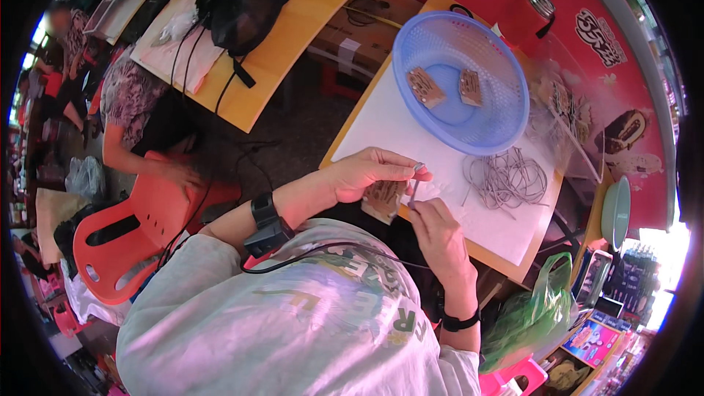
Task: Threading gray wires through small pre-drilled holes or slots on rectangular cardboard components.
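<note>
My left hand [375, 171] is closed in a pinch, with a short stretch of grey cord [415, 189] at its fingertips. Just under that hand is a small brown card [383, 202] with print on it. Whether the fingers hold the card or it hangs from the cord, I cannot tell. My right hand [440, 233] is closed on the lower part of the cord, a little nearer to me and to the right. Both hands are over the near edge of the white-topped table [374, 128]. A loose tangle of grey cords [506, 180] lies on it to the right.
A blue plastic basket [460, 128] with two brown cards inside stands at the table's far side. On the right hangs a green plastic bag [535, 315]. To the left are a red chair [121, 238], a person's arm and a wooden table [268, 81] with a black bag [253, 11].
</note>
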Motion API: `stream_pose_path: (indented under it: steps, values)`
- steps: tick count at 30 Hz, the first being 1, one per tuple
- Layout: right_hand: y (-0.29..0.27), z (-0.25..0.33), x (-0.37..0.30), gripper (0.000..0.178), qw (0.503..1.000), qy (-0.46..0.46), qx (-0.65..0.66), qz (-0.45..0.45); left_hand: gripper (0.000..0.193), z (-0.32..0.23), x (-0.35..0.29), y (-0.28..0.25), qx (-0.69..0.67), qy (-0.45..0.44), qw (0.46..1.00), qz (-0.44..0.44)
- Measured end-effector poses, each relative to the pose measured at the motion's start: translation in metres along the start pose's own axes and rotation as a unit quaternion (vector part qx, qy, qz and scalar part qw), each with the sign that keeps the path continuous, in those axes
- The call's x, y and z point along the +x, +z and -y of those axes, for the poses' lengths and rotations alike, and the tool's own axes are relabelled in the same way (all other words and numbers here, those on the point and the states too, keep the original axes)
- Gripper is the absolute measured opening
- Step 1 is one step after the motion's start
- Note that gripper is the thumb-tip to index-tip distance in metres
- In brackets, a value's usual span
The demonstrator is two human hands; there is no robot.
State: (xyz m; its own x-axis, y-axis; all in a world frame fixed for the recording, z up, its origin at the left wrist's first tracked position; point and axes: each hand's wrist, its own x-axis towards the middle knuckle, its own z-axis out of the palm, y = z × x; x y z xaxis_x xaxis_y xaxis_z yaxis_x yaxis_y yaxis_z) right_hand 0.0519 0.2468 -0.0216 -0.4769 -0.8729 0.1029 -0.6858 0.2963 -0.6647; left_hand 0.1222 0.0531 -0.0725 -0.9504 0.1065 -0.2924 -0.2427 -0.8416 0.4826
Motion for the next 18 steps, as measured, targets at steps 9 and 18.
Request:
stream_pose_path:
  steps: [9, 18]
  values:
    - [0.0, -0.017, 0.018, 0.01, 0.989, 0.054, 0.101, -0.091, 0.014, 0.009, 0.012, 0.006, 0.308, -0.042, 0.95, -0.023]
    - [0.02, -0.022, 0.022, 0.009, 0.961, 0.112, 0.156, -0.2, 0.013, 0.01, 0.023, 0.015, 0.339, 0.119, 0.931, -0.059]
